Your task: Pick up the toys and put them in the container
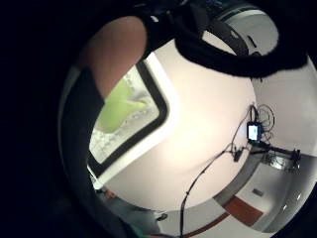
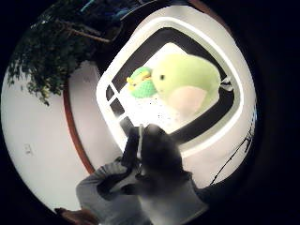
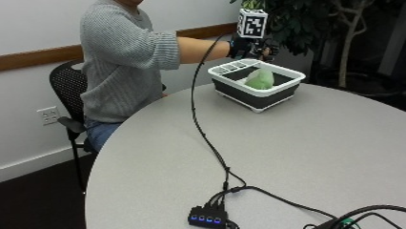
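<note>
Outside view: right hand [image 3: 252, 47] hangs above the far-left corner of the bin [image 3: 279, 91], arm stretched out from the seated person. Bin sits near table [image 3: 317, 157] far edge. One green plush [image 3: 259, 78] lies inside it. No toys seen on the tabletop, so task looks near done or done (judgement).

Hand state: fingers look loosely curled w/ nothing visibly in them; cannot tell for certain, too small in this view.

Step in hand, as judged: release/withdraw after drop. To do well: keep fingers slack, lift straight up clear of the rim, don't snag the cable on the bin wall, check no toy is left outside.

Thumb-side palm view adds: a 2nd toy, small green duck [image 2: 140, 82] w/ yellow bill, touching the big plush [image 2: 187, 79] on the bin floor; outside view hides it behind the wall. Also shows the divided strip along one bin side.

Little-finger palm view: only a slice of plush [image 1: 119, 106] and bin rim [image 1: 161, 106]; bare finger blocks the rest.
</note>
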A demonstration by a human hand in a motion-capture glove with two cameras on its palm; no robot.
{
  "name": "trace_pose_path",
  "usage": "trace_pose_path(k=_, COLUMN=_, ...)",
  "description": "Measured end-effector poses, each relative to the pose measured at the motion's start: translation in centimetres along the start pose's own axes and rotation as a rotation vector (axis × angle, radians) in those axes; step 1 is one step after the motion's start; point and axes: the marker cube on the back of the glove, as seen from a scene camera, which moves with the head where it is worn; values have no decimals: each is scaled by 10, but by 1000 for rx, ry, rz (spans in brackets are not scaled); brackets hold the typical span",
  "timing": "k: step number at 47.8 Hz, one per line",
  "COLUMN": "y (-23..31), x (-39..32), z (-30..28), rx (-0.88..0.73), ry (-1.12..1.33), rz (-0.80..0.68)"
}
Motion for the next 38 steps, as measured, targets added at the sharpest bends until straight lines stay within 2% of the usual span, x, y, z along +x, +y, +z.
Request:
trace_pose_path(k=2, y=11, x=1, z=-1, rx=5, ry=-36, rz=-43)
trace_pose_path(k=8, y=56, x=37, z=-7, rx=34, ry=-28, rz=-6)
trace_pose_path(k=14, y=121, x=138, z=-15, rx=41, ry=225, rz=58)
trace_pose_path(k=17, y=161, x=183, z=-17, rx=44, ry=244, rz=46)
trace_pose_path(k=21, y=202, x=216, z=-22, rx=66, ry=58, rz=281)
trace_pose_path(k=24, y=223, x=233, z=-21, rx=75, ry=18, rz=373)
trace_pose_path(k=29, y=250, x=230, z=-12, rx=101, ry=4, rz=363)
trace_pose_path(k=38, y=350, x=138, z=51, rx=123, ry=-20, rz=135)
